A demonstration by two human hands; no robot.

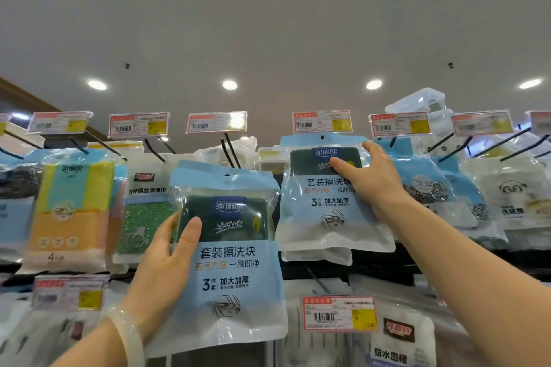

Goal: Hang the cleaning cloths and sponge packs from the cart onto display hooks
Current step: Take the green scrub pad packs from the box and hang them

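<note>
The left hand (167, 259) grips a glossy plastic sponge pack (229, 250), thumb across its front. The right hand (369, 176), fingers spread, presses a hanging pack (325, 197) of the same kind.

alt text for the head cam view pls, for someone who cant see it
A person's left hand holds a blue sponge pack up in front of store display hooks, while the right hand rests open-fingered on a matching hung pack. Other cleaning packs and price tags fill the rack under a white ceiling.
</note>
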